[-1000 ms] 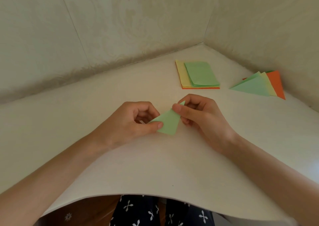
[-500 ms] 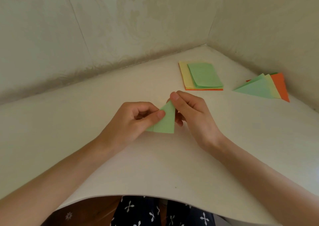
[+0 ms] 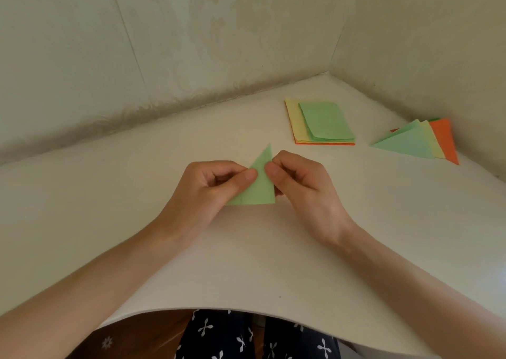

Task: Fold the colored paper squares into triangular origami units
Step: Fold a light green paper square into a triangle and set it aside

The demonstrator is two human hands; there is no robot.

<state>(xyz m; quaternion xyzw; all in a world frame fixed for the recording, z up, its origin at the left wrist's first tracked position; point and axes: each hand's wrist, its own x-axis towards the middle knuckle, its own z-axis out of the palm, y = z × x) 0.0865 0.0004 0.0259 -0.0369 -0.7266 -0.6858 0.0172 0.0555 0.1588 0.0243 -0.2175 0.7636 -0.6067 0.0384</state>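
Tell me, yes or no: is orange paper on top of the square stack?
No, green sheets top the stack; orange paper shows only at its bottom.

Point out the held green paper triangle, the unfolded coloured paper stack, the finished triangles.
green paper triangle [image 3: 260, 191]: head view, lower face.
unfolded coloured paper stack [image 3: 325, 120]: head view, green top sheet.
finished triangles [image 3: 408, 142]: head view, green top.

There's the light green folded paper triangle [image 3: 258, 186], one flat minty shade, no print on it. Beyond it to the right, the stack of flat paper squares [image 3: 325, 121]: green on top, pale yellow beneath, a thin orange edge at the bottom. Further right of the triangle, the fan of folded paper triangles [image 3: 405, 142] runs green, yellow, bright orange. Underneath, the plain off-white tabletop [image 3: 246, 262]. Behind, cream wallpaper [image 3: 191, 30] with a faint scrolling ornament. Nearer than the triangle, dark navy fabric [image 3: 224, 339] dotted with small white flower shapes.
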